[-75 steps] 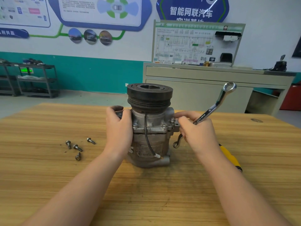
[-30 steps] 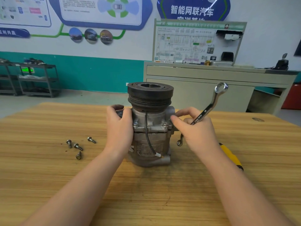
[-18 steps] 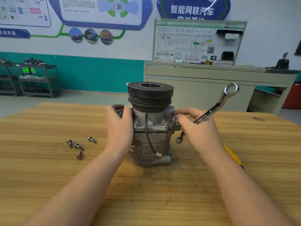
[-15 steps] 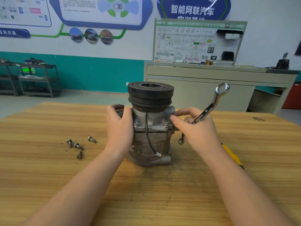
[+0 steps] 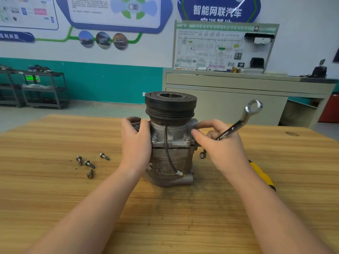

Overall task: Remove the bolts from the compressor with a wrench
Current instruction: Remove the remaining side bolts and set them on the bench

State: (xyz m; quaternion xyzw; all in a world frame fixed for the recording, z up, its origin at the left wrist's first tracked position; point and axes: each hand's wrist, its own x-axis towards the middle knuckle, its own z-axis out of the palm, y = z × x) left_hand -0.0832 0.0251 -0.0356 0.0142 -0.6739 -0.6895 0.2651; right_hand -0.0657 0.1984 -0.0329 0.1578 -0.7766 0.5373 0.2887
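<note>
A grey compressor [image 5: 170,143] with a black pulley on top stands upright on the wooden table [image 5: 55,198]. My left hand [image 5: 135,143] grips its left side. My right hand [image 5: 223,147] holds a double ring wrench [image 5: 238,125] in the palm, one ring end sticking up to the right and the other showing below the hand. Its thumb and forefinger pinch at a bolt on the compressor's right flange; that bolt is hidden by the fingers. Two bolts [image 5: 187,139] still sit in the front flange. Several removed bolts [image 5: 89,165] lie on the table to the left.
A yellow-handled tool [image 5: 264,177] lies on the table behind my right forearm. Beyond the table stand a beige workbench [image 5: 238,92] with a display board and a metal shelf rack [image 5: 36,88] at the far left.
My right hand's fingers twist back and forth at the right flange bolt, so the wrench's upper end swings left and right. My left hand and the compressor stay still.
</note>
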